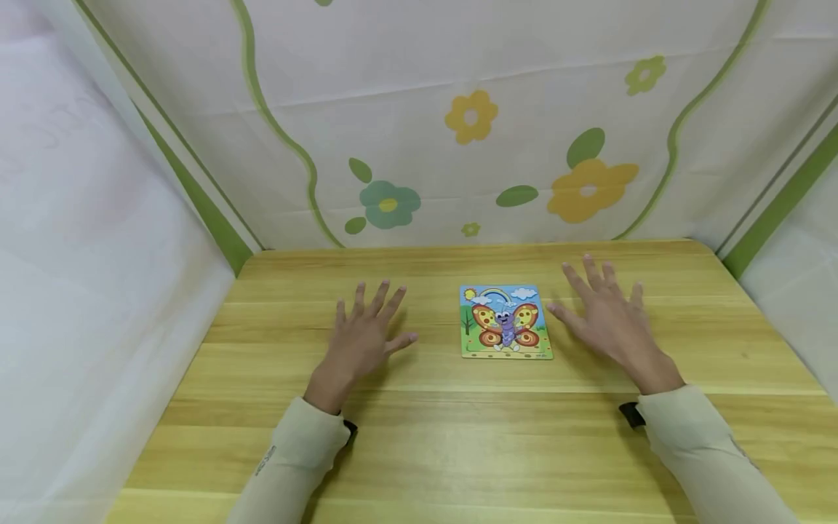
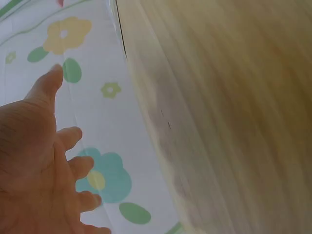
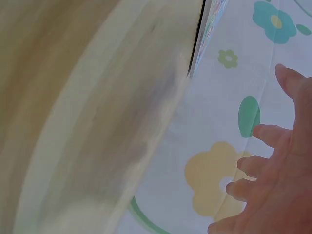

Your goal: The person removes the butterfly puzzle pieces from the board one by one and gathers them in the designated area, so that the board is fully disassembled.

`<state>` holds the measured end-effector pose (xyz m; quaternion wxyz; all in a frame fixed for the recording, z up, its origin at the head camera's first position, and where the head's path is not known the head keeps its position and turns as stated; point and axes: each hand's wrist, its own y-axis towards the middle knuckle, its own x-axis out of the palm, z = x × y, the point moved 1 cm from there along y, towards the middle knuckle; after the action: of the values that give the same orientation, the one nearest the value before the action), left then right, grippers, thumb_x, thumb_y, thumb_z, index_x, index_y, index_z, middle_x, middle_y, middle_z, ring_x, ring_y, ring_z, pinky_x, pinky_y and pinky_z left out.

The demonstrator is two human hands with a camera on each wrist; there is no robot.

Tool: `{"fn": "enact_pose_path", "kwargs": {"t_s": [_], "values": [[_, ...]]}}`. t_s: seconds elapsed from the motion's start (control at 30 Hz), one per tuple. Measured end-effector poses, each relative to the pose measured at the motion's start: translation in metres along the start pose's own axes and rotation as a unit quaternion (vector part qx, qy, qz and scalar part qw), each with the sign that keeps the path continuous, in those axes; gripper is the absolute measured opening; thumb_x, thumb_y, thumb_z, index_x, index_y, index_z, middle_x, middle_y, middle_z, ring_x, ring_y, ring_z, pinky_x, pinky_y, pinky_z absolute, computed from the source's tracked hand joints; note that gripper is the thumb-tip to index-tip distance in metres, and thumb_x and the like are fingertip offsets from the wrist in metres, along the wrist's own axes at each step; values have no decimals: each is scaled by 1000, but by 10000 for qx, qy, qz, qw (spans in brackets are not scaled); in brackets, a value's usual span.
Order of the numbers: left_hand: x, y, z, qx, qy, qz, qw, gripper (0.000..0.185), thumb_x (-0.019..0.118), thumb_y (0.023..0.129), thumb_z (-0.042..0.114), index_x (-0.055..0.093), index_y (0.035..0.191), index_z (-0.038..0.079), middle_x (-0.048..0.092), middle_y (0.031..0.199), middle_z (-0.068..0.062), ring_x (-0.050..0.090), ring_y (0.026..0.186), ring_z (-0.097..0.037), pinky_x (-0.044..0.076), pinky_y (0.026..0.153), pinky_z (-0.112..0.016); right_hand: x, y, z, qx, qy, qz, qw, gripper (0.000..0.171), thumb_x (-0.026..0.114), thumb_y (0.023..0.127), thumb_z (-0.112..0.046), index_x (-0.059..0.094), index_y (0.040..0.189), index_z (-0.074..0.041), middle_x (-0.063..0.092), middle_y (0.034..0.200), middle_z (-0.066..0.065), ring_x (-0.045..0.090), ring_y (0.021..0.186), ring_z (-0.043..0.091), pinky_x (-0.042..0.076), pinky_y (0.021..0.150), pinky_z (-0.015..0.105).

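On the yellow wood-grain table [image 1: 458,437], a thin, near-square, butterfly-printed board [image 1: 505,324] lies between the empty, finger-spread left hand [image 1: 360,342] and the likewise empty, spread right hand [image 1: 607,316]. It is nearer the right hand, whose thumb tip [image 1: 553,309] is just beside it, and shows no clear long axis. Tiny print [image 1: 541,356] at its corner on the right hand's side and dark lettering [image 1: 265,461] on the pale left sleeve [image 1: 294,455] cannot be read
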<state>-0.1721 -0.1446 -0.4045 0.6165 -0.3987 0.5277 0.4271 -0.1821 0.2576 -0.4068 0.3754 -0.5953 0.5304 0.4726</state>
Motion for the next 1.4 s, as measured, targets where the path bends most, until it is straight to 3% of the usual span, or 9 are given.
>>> {"fn": "enact_pose_path", "kwargs": {"t_s": [0.33, 0.57, 0.77, 1.0, 1.4], "values": [[6, 6, 30, 1044, -361, -581, 9922, 83, 49, 102, 68, 20, 169, 30, 14, 177, -3, 10, 163, -41, 14, 125, -73, 2, 13, -22, -386, 127, -249, 9989, 85, 50, 103, -65, 23, 169, -19, 11, 175, 23, 11, 159, 53, 4, 116, 85], [11, 15, 57, 1729, -156, -1009, 9796, 84, 49, 101, 69, 22, 169, 27, 15, 177, 1, 11, 164, -35, 15, 127, -68, 11, 25, -43, -641, 280, -481, 9964, 82, 59, 103, -56, 29, 167, -13, 22, 172, 25, 21, 158, 49, 13, 122, 77], [18, 20, 76, 2127, 28, -1345, 9678, 82, 47, 102, 68, 20, 169, 28, 16, 177, 2, 14, 164, -28, 20, 127, -66, 18, 33, -54, -864, 374, -423, 9947, 76, 62, 104, -48, 36, 164, -9, 31, 168, 26, 28, 156, 48, 22, 122, 74], [25, 21, 86, 2330, 270, -1570, 9593, 80, 47, 103, 68, 20, 169, 31, 13, 177, 5, 16, 164, -25, 23, 128, -62, 25, 44, -62, -966, 842, -649, 9896, 69, 63, 105, -40, 39, 163, -11, 33, 168, 25, 34, 153, 49, 37, 113, 74], [24, 22, 93, 2375, 390, -1672, 9561, 77, 48, 104, 65, 23, 168, 32, 15, 177, 5, 20, 163, -23, 26, 127, -60, 37, 67, -78, -1123, 1498, -975, 9775, 60, 70, 102, -25, 50, 154, -3, 52, 156, 23, 47, 145, 46, 38, 118, 65]]}}
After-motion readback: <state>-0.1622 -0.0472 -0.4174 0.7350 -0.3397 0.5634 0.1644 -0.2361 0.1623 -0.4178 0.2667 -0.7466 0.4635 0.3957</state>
